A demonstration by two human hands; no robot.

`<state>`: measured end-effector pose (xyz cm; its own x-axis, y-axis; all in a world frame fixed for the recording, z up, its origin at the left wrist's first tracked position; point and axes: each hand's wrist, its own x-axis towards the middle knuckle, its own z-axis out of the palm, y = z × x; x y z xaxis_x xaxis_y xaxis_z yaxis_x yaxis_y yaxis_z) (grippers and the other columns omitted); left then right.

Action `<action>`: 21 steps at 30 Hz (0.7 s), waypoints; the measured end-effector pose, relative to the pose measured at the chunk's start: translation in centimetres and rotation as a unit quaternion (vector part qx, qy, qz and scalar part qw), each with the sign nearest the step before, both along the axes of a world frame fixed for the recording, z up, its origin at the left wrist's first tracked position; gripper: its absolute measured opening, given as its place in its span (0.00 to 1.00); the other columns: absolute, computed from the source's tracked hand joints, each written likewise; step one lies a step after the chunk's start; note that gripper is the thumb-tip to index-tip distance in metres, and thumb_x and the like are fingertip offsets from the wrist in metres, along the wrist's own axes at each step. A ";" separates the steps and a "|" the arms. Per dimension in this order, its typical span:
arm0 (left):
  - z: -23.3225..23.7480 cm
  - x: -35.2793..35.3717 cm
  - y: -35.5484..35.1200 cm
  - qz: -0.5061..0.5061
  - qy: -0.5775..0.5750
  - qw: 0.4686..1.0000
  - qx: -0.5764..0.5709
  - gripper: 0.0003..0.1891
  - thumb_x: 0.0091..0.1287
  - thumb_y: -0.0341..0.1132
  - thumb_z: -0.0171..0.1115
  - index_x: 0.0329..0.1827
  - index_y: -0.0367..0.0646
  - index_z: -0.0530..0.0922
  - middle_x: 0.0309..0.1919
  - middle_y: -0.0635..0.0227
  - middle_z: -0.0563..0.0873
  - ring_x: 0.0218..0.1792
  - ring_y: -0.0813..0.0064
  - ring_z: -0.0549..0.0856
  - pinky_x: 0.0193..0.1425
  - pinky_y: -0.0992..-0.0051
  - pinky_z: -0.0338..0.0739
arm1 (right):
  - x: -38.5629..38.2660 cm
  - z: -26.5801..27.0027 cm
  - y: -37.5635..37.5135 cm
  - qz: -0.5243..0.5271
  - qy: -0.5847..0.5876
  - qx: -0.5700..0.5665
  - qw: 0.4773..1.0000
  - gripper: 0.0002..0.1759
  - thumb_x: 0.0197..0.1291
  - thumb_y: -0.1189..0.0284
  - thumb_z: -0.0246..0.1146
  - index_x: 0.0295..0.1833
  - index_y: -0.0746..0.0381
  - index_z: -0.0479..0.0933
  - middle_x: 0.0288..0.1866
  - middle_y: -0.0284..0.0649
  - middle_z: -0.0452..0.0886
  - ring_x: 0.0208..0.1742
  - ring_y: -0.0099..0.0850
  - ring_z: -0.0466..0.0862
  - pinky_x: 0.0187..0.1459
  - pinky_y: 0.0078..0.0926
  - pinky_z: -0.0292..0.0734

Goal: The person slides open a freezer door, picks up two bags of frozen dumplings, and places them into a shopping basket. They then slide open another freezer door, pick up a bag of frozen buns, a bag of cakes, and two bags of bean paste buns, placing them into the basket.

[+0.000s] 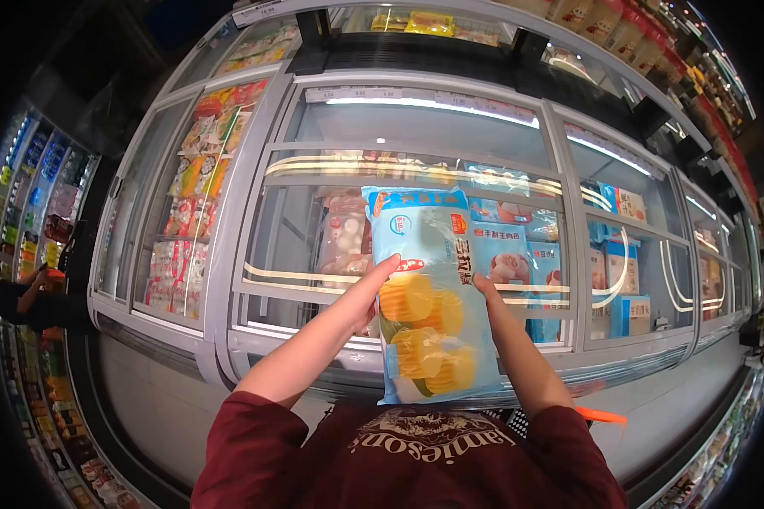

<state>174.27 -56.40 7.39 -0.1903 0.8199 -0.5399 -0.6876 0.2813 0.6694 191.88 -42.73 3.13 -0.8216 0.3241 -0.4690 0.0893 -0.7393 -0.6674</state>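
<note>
Between my two hands is a light blue plastic bag of frozen cakes (429,297), printed with yellow round cakes and Chinese lettering. It is held upright, front toward me, before the freezer. My left hand (379,287) grips its left edge, thumb on the front and fingers mostly behind it. On the right edge my right hand (482,293) closes on the bag, its thumb showing and its other fingers hidden. Behind the bag stands a chest freezer (365,348) with glass lids. Through the glass show blue bags of buns (505,259) and a clear bag with white balls (344,233).
At the left, another freezer section holds colourful packets (204,161). Blue boxes (624,263) lie in the section to the right. A person (27,297) stands by the shelves at far left. An orange handle (601,416) sticks out near my right elbow.
</note>
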 end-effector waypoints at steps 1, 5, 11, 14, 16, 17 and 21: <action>0.1 0.8 -1.1 -0.005 -0.016 1.000 -0.012 0.27 0.62 0.51 0.47 0.59 0.42 0.62 0.54 0.59 0.71 0.54 0.68 0.72 0.57 0.69 0.66 | 0.9 -0.3 -1.2 -0.009 0.000 -0.007 1.000 0.30 0.55 0.56 0.53 0.61 0.57 0.56 0.54 0.39 0.67 0.54 0.30 0.68 0.52 0.28 0.66; -1.1 3.4 -4.2 0.013 -0.011 1.000 0.006 0.28 0.62 0.50 0.48 0.58 0.39 0.62 0.53 0.58 0.71 0.53 0.67 0.72 0.55 0.67 0.68 | 3.7 -0.7 -4.9 -0.026 0.006 -0.032 0.999 0.31 0.55 0.57 0.53 0.61 0.56 0.54 0.54 0.39 0.66 0.54 0.30 0.68 0.53 0.28 0.65; -1.7 4.9 -6.3 0.016 -0.034 0.999 0.037 0.27 0.62 0.50 0.48 0.58 0.39 0.62 0.52 0.58 0.72 0.52 0.66 0.73 0.55 0.67 0.68 | 5.4 -1.4 -6.8 -0.022 0.025 0.022 0.999 0.31 0.53 0.57 0.54 0.61 0.57 0.55 0.53 0.38 0.67 0.53 0.30 0.69 0.53 0.29 0.65; -0.9 5.0 -6.1 0.023 -0.028 0.999 0.020 0.27 0.62 0.49 0.47 0.58 0.39 0.62 0.52 0.58 0.72 0.52 0.66 0.73 0.54 0.67 0.68 | 4.9 0.1 -7.3 -0.044 0.011 0.015 0.999 0.34 0.51 0.56 0.56 0.61 0.58 0.56 0.52 0.38 0.68 0.52 0.29 0.69 0.52 0.28 0.66; -1.3 5.1 -6.4 0.022 -0.021 0.999 0.043 0.27 0.62 0.50 0.48 0.57 0.38 0.63 0.51 0.58 0.72 0.51 0.66 0.74 0.54 0.67 0.69 | 5.2 0.2 -7.8 -0.069 0.007 0.025 0.997 0.34 0.51 0.56 0.57 0.61 0.58 0.55 0.51 0.38 0.68 0.51 0.29 0.70 0.51 0.28 0.66; -0.8 5.4 -6.6 0.016 0.000 0.998 0.058 0.27 0.61 0.50 0.49 0.57 0.38 0.63 0.51 0.57 0.72 0.51 0.66 0.74 0.54 0.67 0.69 | 5.5 0.4 -8.1 -0.082 0.048 0.063 0.993 0.36 0.49 0.56 0.58 0.62 0.58 0.55 0.52 0.38 0.68 0.52 0.30 0.69 0.51 0.28 0.66; 1.1 6.6 -8.1 -0.077 0.034 0.982 0.166 0.38 0.54 0.47 0.58 0.64 0.47 0.47 0.57 0.60 0.64 0.55 0.66 0.68 0.53 0.67 0.68 | 8.9 2.9 -11.3 -0.158 0.125 0.212 0.956 0.45 0.43 0.54 0.62 0.64 0.60 0.51 0.56 0.40 0.66 0.56 0.30 0.67 0.52 0.30 0.66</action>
<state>180.85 -64.47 8.46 -0.0765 0.9708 -0.2274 -0.6041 0.1363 0.7851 200.74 -54.00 6.01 -0.7208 0.6918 -0.0420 -0.2954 -0.3615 -0.8843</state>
